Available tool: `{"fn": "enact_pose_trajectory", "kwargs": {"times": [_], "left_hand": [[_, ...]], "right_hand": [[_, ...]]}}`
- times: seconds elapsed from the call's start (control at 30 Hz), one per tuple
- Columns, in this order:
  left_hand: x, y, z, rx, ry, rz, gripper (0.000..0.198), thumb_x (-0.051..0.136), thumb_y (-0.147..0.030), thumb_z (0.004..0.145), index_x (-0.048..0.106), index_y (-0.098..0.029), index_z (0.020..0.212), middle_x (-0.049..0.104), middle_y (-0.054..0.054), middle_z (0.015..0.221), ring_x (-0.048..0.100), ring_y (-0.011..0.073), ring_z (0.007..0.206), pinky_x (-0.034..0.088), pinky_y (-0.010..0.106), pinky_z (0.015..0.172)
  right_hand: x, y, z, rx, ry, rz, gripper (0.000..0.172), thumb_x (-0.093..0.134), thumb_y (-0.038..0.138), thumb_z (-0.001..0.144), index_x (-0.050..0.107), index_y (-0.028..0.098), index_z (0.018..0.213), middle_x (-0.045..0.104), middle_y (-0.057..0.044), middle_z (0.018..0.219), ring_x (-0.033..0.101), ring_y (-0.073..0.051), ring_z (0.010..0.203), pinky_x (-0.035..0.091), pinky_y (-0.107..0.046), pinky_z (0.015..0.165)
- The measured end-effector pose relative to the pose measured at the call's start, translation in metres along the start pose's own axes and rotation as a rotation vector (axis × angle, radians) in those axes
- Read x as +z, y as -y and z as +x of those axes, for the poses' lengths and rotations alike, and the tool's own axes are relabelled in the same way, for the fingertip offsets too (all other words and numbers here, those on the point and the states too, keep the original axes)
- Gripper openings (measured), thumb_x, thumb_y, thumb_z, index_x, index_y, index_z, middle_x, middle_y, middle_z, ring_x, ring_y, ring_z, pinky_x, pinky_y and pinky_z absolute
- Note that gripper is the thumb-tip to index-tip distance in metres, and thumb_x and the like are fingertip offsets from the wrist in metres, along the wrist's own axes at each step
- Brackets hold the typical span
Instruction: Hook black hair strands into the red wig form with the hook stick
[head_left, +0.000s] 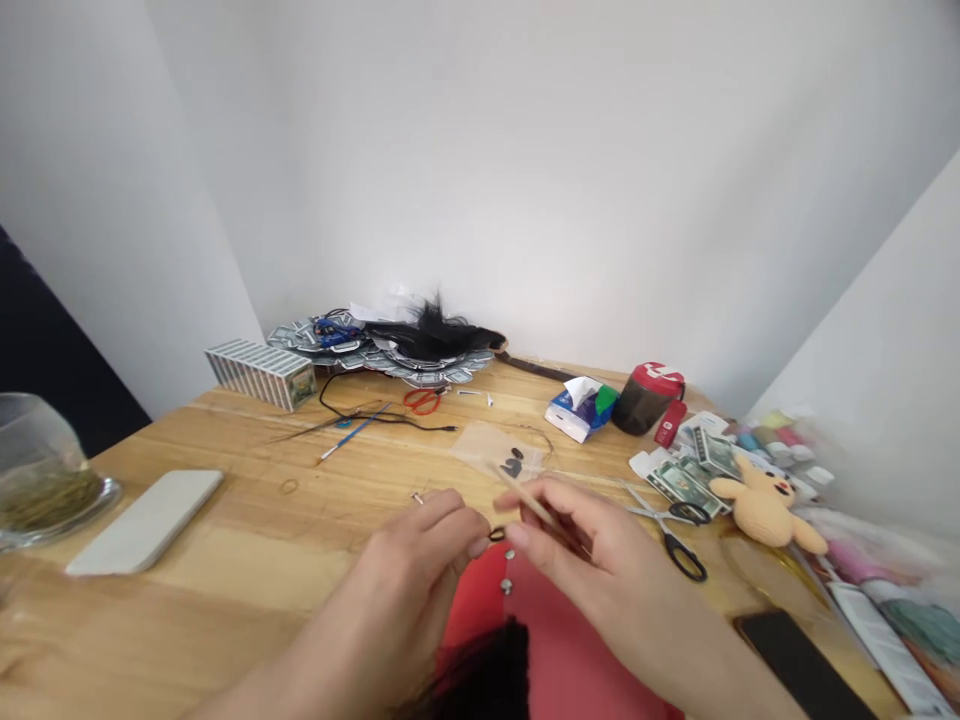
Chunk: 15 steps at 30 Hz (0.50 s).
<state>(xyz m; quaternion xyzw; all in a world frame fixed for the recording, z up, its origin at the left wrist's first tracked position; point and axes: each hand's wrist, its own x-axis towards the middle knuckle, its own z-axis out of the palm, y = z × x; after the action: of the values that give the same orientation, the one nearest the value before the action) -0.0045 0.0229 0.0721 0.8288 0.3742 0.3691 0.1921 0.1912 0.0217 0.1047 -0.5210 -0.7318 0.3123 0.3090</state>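
My left hand (427, 550) is closed in a pinch, its fingertips at a small dark loop (496, 534). My right hand (577, 540) grips a thin pale wooden stick (536, 506) that slants up to the left; its thumb tip comes close to the same loop. Below both hands lies a red sheet-like piece (577, 640) with small shiny round bits (506, 586) along its middle. A bundle of black hair (487, 670) covers its lower part. Just beyond the hands, a clear bag (480, 445) has small dark pieces (513, 464) on it.
Scissors (667, 525), a crocheted doll (772, 505) and a dark phone (810, 665) are at the right. To the left stand a glass of tea (45, 480), a white slab-like case (150, 520) and stacked boxes (262, 372). Red-handled scissors (424, 401) and a tissue pack (581, 408) lie farther back.
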Motion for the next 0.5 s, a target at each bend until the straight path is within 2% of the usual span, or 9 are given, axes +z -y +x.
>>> {"fn": "enact_pose_trajectory", "kwargs": {"times": [0.07,0.1,0.17,0.23,0.3,0.37,0.4,0.43,0.5], "left_hand": [[0.0,0.0,-0.002,0.004,-0.013,0.01,0.028,0.04,-0.008,0.097,0.053,-0.023,0.077,0.06,0.0,0.081,0.061,0.0134,0.071,0.047,0.018,0.065],[0.002,0.001,-0.004,0.013,-0.016,0.025,0.028,0.039,-0.006,0.096,0.055,-0.023,0.08,0.064,0.001,0.088,0.064,0.014,0.076,0.049,0.019,0.068],[0.008,0.005,-0.012,0.057,0.002,0.087,0.03,0.039,-0.002,0.093,0.059,-0.024,0.091,0.068,0.004,0.108,0.069,0.0156,0.09,0.053,0.019,0.076],[0.016,0.01,-0.022,0.18,0.045,0.155,0.031,0.041,-0.001,0.092,0.061,-0.024,0.102,0.067,0.006,0.124,0.069,0.0174,0.103,0.055,0.021,0.084],[0.022,0.013,-0.03,0.338,0.025,0.203,0.025,0.04,-0.007,0.098,0.061,-0.02,0.102,0.069,0.008,0.125,0.068,0.0175,0.109,0.055,0.021,0.089],[0.024,0.013,-0.036,0.453,-0.039,0.243,0.029,0.034,-0.014,0.103,0.062,-0.018,0.096,0.072,0.008,0.119,0.068,0.015,0.11,0.053,0.019,0.094],[0.024,0.011,-0.038,0.475,-0.06,0.27,0.033,0.032,-0.016,0.105,0.063,-0.019,0.093,0.074,0.008,0.117,0.069,0.0133,0.11,0.051,0.017,0.095],[0.023,0.01,-0.039,0.483,-0.029,0.302,0.034,0.032,-0.017,0.105,0.063,-0.019,0.093,0.074,0.007,0.118,0.069,0.0124,0.111,0.049,0.016,0.097],[0.021,0.007,-0.04,0.486,0.024,0.348,0.032,0.034,-0.019,0.105,0.065,-0.02,0.095,0.074,0.004,0.119,0.069,0.0117,0.111,0.047,0.016,0.1]], "right_hand": [[-0.014,-0.004,-0.005,0.03,-0.001,-0.002,0.037,0.054,0.041,0.095,0.065,0.027,0.127,0.071,-0.006,0.109,0.065,-0.025,0.101,0.053,-0.035,0.087],[-0.02,-0.006,-0.007,0.041,-0.016,0.032,0.047,0.054,0.043,0.095,0.056,0.029,0.139,0.071,-0.006,0.113,0.066,-0.025,0.104,0.054,-0.037,0.088],[-0.031,-0.008,-0.009,0.063,-0.04,0.202,0.065,0.057,0.045,0.093,0.035,0.031,0.153,0.073,-0.007,0.106,0.072,-0.024,0.083,0.062,-0.036,0.069],[-0.037,-0.009,-0.009,0.094,-0.063,0.446,0.076,0.061,0.044,0.092,0.023,0.036,0.156,0.073,-0.004,0.093,0.07,-0.019,0.058,0.059,-0.028,0.042],[-0.039,-0.01,-0.008,0.13,-0.076,0.653,0.061,0.067,0.038,0.091,0.042,0.037,0.147,0.072,-0.001,0.084,0.068,-0.016,0.049,0.054,-0.021,0.033],[-0.037,-0.014,-0.006,0.154,-0.06,0.814,0.027,0.068,0.031,0.09,0.069,0.029,0.117,0.072,0.0,0.077,0.07,-0.014,0.053,0.056,-0.018,0.04],[-0.036,-0.018,-0.006,0.158,-0.039,0.903,0.015,0.069,0.03,0.089,0.075,0.024,0.101,0.074,-0.002,0.076,0.073,-0.015,0.059,0.058,-0.018,0.046],[-0.033,-0.021,-0.006,0.163,-0.013,0.994,0.012,0.069,0.03,0.088,0.076,0.022,0.092,0.077,-0.004,0.081,0.075,-0.017,0.068,0.06,-0.02,0.054],[-0.027,-0.029,-0.009,0.187,0.02,1.132,0.011,0.073,0.027,0.081,0.075,0.02,0.089,0.08,-0.008,0.095,0.076,-0.021,0.084,0.061,-0.024,0.064]]}}
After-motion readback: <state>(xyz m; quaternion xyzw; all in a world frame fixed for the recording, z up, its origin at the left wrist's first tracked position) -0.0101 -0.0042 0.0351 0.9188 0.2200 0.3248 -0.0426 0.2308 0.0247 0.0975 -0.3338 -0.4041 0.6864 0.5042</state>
